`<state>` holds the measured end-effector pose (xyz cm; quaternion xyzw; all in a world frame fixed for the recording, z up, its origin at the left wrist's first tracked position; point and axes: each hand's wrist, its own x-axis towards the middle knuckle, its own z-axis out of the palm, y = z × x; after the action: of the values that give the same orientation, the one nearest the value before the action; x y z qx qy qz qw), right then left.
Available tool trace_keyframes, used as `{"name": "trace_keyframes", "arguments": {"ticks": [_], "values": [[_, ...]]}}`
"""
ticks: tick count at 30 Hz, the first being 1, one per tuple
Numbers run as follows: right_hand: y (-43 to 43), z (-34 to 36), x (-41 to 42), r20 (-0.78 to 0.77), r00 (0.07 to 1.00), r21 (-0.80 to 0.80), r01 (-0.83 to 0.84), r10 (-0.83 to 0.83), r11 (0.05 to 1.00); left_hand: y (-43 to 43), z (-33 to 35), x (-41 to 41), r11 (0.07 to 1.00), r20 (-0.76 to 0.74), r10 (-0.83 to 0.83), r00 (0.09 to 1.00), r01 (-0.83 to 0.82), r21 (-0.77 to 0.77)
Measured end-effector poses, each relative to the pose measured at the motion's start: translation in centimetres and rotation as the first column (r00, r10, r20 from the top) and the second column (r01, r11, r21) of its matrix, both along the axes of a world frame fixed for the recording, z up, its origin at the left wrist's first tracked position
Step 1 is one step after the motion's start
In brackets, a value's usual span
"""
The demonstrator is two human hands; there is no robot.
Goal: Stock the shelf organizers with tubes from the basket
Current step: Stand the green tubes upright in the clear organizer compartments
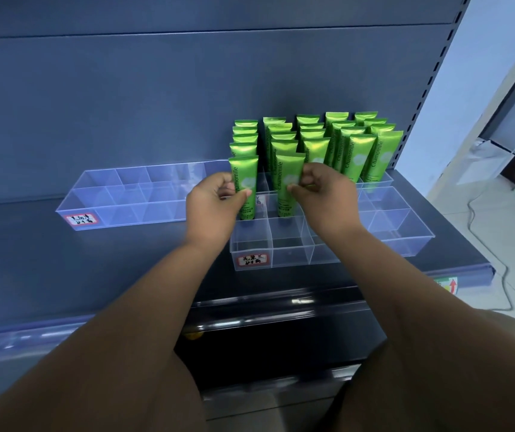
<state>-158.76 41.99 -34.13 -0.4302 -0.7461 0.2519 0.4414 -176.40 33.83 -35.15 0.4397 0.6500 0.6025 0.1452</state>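
The left hand [215,199] pinches 1 tube [243,174] and the right hand [324,194] pinches a 2nd tube [289,179], both standing inside the organizer [284,246]. Each should be pressed straight down and upright.

Bare forearms, bare hands [211,202] [327,194]

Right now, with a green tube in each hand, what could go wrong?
The left hand pinches the left Chamomile tube, the right hand the right Chamomile tube; released tilted, either might topple in the clear organizer. A knuckle could nudge the standing rows behind, domino-style.
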Motion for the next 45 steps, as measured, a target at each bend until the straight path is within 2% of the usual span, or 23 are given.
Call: {"name": "trace_keyframes", "arguments": {"ticks": [21, 29, 36, 45], "values": [[0.8, 0.6, 0.5, 0.058, 0.998, 0.041, 0.035, -0.037, 0.999, 0.5, -0.4, 0.2, 0.999, 0.061, 0.029, 0.998, -0.031, 0.032], [0.7, 1.2, 0.1, 0.062, 0.998, 0.067, 0.008, -0.012, 0.998, 0.8, -0.4, 0.2, 1.000, 0.012, 0.019, 1.000, -0.019, 0.020], [1.3, 1.0, -0.1, 0.014, 1.000, -0.004, 0.014, -0.014, 1.000, 0.8, -0.3, 0.2, 0.999, -0.012, 0.029, 1.000, -0.028, 0.015], [1.1, 0.9, -0.1, 0.003, 1.000, 0.005, -0.005, 0.005, 1.000, 0.7, -0.1, 0.3, 0.998, -0.021, 0.056, 0.998, -0.056, 0.014]]}}
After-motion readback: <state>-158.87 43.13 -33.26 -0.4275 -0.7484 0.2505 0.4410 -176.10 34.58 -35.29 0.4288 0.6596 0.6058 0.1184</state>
